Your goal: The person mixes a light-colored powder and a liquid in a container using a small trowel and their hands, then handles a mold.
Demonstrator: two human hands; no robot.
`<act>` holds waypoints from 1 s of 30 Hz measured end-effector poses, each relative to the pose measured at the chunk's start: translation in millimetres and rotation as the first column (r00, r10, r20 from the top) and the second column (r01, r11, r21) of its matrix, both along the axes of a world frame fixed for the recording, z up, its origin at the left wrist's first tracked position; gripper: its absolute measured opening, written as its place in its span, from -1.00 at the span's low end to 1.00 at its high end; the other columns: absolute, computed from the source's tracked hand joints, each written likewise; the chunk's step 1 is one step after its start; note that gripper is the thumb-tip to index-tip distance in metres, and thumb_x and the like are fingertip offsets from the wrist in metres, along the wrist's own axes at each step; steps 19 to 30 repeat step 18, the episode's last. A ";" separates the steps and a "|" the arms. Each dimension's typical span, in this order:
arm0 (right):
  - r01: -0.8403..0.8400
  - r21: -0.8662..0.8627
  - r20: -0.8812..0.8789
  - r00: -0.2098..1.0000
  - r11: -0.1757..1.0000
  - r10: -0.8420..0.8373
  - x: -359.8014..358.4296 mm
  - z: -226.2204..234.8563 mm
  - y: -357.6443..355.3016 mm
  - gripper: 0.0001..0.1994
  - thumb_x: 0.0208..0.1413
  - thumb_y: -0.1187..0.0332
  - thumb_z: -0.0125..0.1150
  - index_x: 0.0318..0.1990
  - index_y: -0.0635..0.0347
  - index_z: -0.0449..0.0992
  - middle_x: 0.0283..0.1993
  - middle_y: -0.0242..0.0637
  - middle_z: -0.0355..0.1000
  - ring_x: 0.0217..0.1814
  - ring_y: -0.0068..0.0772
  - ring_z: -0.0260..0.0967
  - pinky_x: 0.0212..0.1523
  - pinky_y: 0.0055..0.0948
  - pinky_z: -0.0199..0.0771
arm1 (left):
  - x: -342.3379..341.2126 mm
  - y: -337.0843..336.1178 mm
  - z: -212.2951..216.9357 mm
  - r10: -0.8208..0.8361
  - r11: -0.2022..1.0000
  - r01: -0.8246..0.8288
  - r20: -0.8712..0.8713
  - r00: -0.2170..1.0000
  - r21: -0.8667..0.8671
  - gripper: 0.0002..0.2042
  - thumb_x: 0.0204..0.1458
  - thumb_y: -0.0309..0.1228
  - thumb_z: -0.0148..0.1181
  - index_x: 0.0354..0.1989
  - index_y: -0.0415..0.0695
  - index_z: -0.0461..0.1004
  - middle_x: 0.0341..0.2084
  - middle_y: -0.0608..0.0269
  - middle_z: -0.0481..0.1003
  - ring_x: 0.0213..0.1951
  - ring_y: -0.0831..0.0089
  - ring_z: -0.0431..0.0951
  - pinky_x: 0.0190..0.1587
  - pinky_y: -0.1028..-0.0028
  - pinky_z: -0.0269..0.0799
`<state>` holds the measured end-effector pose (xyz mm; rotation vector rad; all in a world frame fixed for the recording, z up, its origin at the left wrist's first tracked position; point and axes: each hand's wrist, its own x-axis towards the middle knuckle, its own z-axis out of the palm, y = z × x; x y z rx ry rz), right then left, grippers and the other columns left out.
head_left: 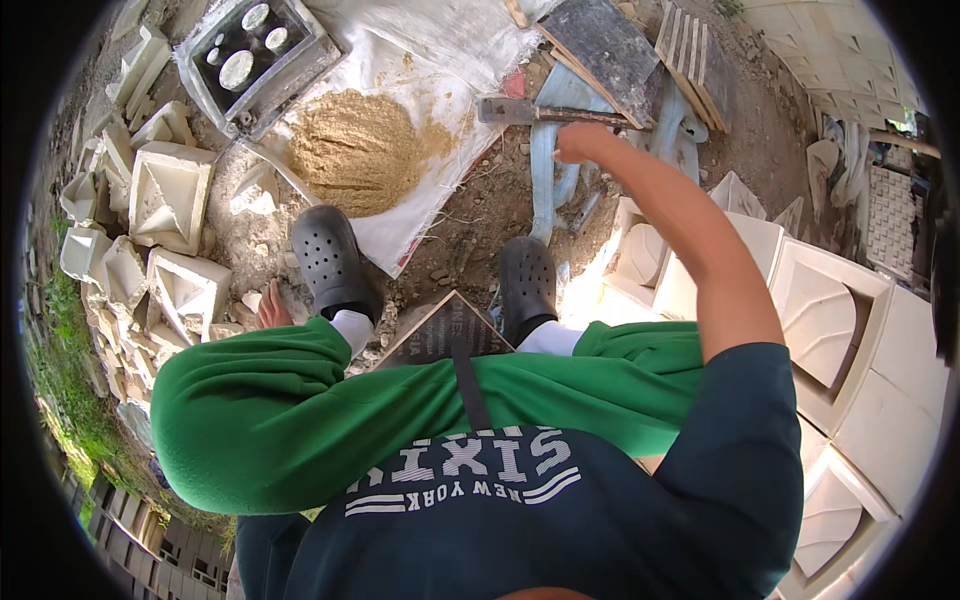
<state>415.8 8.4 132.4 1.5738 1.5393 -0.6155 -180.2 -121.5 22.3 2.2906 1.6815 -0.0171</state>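
Observation:
My right hand [578, 144] reaches forward with its fingers curled closed, right beside the wooden handle of a hammer [508, 111]. Whatever the fingers hold, if anything, is hidden. The hammer lies across blue strapping [548, 180] and its handle end meets a dark board [605, 55]. Low on the left, my left hand [272, 306] shows past my green-trousered knee, fingers spread on the rubble next to my left clog [331, 258]. Ahead of it, a heap of tan sand [355, 155] sits on a white woven sheet [395, 235].
A grey-rimmed box mould [325, 60] with several pale round lumps stands at the far left. White cast blocks [170, 195] are piled along the left; more pale relief blocks [815, 320] line the right. Stacked boards [692, 70] lean far right. A dark printed panel [440, 325] lies between my feet.

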 end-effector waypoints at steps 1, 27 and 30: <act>0.085 -0.003 -0.015 0.996 0.996 -0.085 0.0 -18.5 -7.7 -0.61 0.09 0.05 0.11 -0.09 0.13 0.57 0.01 -0.15 0.49 0.04 -0.06 0.44 -0.01 -0.10 0.44 | 0.0 4.1 0.7 -0.013 1.000 0.013 0.003 1.000 -0.006 -0.14 -0.04 -0.20 0.33 0.37 -0.19 -0.07 0.30 -0.15 0.06 0.32 0.07 0.12 0.33 0.09 0.03; 0.827 0.316 -0.537 0.560 0.465 -0.630 -79.7 -123.1 -114.2 -0.51 0.06 0.30 0.08 0.14 0.29 0.20 0.17 0.22 0.25 0.20 0.11 0.28 0.14 -0.08 0.32 | 90.1 274.7 208.7 -0.271 0.771 0.281 0.105 0.957 -0.572 -0.35 0.08 -0.05 0.19 0.30 -0.05 0.15 0.22 -0.08 0.25 0.23 -0.03 0.27 0.19 0.06 0.27; 0.827 0.316 -0.537 0.560 0.465 -0.630 -79.7 -123.1 -114.2 -0.51 0.06 0.30 0.08 0.14 0.29 0.20 0.17 0.22 0.25 0.20 0.11 0.28 0.14 -0.08 0.32 | 90.1 274.7 208.7 -0.271 0.771 0.281 0.105 0.957 -0.572 -0.35 0.08 -0.05 0.19 0.30 -0.05 0.15 0.22 -0.08 0.25 0.23 -0.03 0.27 0.19 0.06 0.27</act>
